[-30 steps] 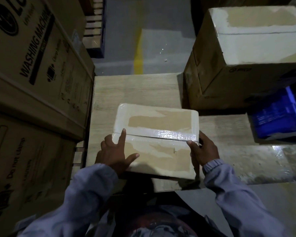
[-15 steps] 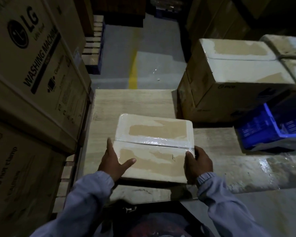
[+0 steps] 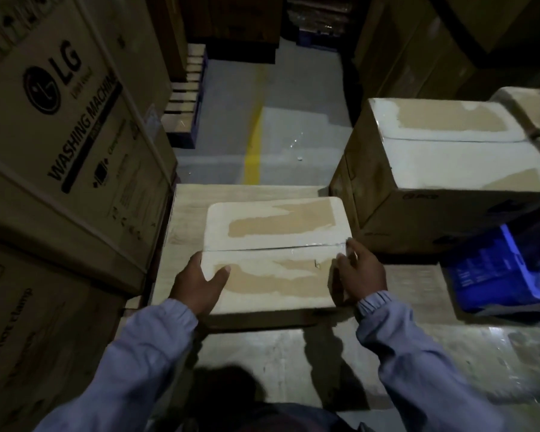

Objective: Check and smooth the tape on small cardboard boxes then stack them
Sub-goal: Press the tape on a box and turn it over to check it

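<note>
While the left hand [image 3: 197, 285] has slid off the tape [image 3: 275, 248] to grip the small box [image 3: 278, 226], right hand [image 3: 360, 277] still clutches its other side; box sits between them on the surface [image 3: 247, 193], washing-machine cartons [image 3: 60, 135] leftward.

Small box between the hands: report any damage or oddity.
On the small box, ragged brown patches break the white top on both flaps, as if the facing peeled. The seam tape looks flat.

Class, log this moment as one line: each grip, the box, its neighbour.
left grip: holds small box left edge, thumb on top | right grip: holds right edge by tape seam | nearby: larger taped box
</note>
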A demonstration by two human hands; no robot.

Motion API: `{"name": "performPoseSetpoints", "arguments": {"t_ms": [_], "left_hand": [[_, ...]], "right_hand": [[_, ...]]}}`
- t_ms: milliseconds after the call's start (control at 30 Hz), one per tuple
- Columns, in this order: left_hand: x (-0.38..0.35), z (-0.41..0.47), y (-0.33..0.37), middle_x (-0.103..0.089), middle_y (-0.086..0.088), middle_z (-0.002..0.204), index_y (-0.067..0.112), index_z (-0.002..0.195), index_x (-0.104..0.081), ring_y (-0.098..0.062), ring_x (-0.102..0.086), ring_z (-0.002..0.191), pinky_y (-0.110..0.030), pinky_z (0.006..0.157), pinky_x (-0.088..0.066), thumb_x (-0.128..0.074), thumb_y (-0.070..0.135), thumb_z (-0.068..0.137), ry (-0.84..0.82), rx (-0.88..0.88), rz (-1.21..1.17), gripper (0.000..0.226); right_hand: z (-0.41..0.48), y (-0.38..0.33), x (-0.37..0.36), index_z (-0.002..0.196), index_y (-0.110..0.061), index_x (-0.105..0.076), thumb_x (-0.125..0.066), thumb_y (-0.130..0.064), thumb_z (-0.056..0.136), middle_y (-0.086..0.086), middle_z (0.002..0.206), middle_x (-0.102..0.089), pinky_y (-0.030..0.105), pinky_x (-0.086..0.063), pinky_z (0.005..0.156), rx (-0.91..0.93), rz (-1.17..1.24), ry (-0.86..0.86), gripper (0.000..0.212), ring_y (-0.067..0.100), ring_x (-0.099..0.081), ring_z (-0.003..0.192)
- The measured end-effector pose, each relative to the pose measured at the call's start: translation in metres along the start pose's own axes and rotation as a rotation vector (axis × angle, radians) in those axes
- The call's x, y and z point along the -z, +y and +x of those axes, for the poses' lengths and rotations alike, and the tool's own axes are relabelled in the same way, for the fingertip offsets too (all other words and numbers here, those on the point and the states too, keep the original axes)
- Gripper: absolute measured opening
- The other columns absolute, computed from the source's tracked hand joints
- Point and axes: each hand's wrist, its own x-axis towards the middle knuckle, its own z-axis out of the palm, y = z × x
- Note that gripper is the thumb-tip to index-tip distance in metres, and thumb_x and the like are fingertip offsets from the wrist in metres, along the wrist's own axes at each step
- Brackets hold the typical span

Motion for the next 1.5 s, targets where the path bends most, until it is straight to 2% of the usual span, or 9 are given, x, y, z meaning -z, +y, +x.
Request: {"name": "performPoseSetpoints", "arguments": {"t_ms": [133,333,533,733,967,1067,1133,1367,1500], "left_hand": [[-0.003,0.035,0.021,-0.065,-0.002,0.110,0.020,0.124,-0.056,-0.025,-0.061,0.099,-0.030,0.084,-0.045,-0.069,0.044,0.083,0.042,0.032,-0.035,0.049],[-0.009,0.082,0.046,-0.065,-0.001,0.111,0.021,0.128,-0.053,-0.025,-0.061,0.099,-0.033,0.086,-0.047,-0.063,0.058,0.066,0.045,0.046,-0.073,0.072],[-0.024,0.116,0.064,-0.061,0.001,0.116,0.021,0.133,-0.047,-0.022,-0.058,0.102,-0.033,0.091,-0.045,-0.070,0.037,0.085,0.087,-0.037,-0.068,0.056],[-0.039,0.133,0.066,-0.054,0.000,0.134,0.023,0.143,-0.037,-0.020,-0.053,0.116,-0.037,0.098,-0.044,-0.066,0.047,0.076,0.006,-0.161,0.051,0.077],[-0.048,0.142,0.054,-0.017,-0.010,0.160,0.012,0.155,-0.008,-0.030,-0.025,0.144,-0.047,0.114,-0.031,-0.067,0.040,0.087,0.008,-0.247,0.298,0.094],[-0.053,0.143,0.055,-0.009,-0.009,0.162,0.011,0.155,-0.004,-0.029,-0.019,0.146,-0.043,0.116,-0.026,-0.065,0.034,0.089,0.014,-0.254,0.311,0.093],[-0.056,0.141,0.058,-0.004,-0.009,0.162,0.011,0.155,0.000,-0.030,-0.016,0.146,-0.040,0.116,-0.025,-0.064,0.033,0.091,0.009,-0.236,0.327,0.092],[-0.042,0.149,0.060,-0.004,-0.008,0.163,0.013,0.155,-0.003,-0.026,-0.015,0.147,-0.033,0.114,-0.023,-0.060,0.035,0.093,-0.077,-0.312,0.390,0.087],[-0.032,0.153,0.063,-0.005,-0.011,0.162,0.011,0.155,-0.001,-0.027,-0.016,0.147,-0.031,0.112,-0.024,-0.057,0.038,0.094,-0.147,-0.330,0.480,0.087]], "right_hand": [[0.040,-0.014,-0.005,0.123,-0.005,-0.062,-0.058,-0.016,0.093,0.011,0.131,-0.058,0.019,-0.032,0.095,0.100,-0.018,-0.025,0.032,0.026,-0.054,0.119],[0.088,-0.031,-0.012,0.125,-0.005,-0.062,-0.061,-0.022,0.091,0.012,0.134,-0.051,0.031,-0.038,0.104,0.214,-0.086,-0.066,0.038,0.028,-0.051,0.121],[0.130,-0.041,-0.018,0.124,-0.006,-0.062,-0.064,-0.031,0.089,0.017,0.141,-0.039,0.036,-0.038,0.105,0.220,-0.092,-0.114,0.043,0.034,-0.046,0.125],[0.151,-0.041,-0.028,0.107,-0.011,-0.061,-0.061,-0.036,0.088,0.017,0.144,-0.029,0.025,-0.032,0.095,0.246,-0.206,-0.107,0.032,0.035,-0.041,0.123],[0.152,-0.033,-0.039,0.144,-0.018,-0.038,-0.051,-0.041,0.093,0.020,0.159,0.006,0.038,-0.018,0.116,0.223,-0.401,-0.172,0.057,0.034,-0.001,0.147],[0.132,-0.026,-0.059,0.152,-0.006,-0.020,-0.033,-0.044,0.094,0.023,0.159,0.003,0.043,0.001,0.120,0.340,-0.523,-0.255,0.071,0.035,0.006,0.148],[0.116,-0.019,-0.072,0.151,-0.001,-0.022,-0.020,-0.047,0.087,0.023,0.159,-0.007,0.046,-0.001,0.119,0.386,-0.568,-0.205,0.079,0.036,-0.004,0.148],[0.110,-0.006,-0.079,0.146,0.001,-0.035,-0.028,-0.046,0.090,0.022,0.155,-0.026,0.044,-0.008,0.116,0.395,-0.596,-0.131,0.073,0.037,-0.023,0.144],[0.112,0.000,-0.077,0.151,-0.003,-0.024,-0.018,-0.053,0.091,0.019,0.159,-0.013,0.040,0.002,0.118,0.441,-0.594,-0.151,0.079,0.033,-0.008,0.148]]}}
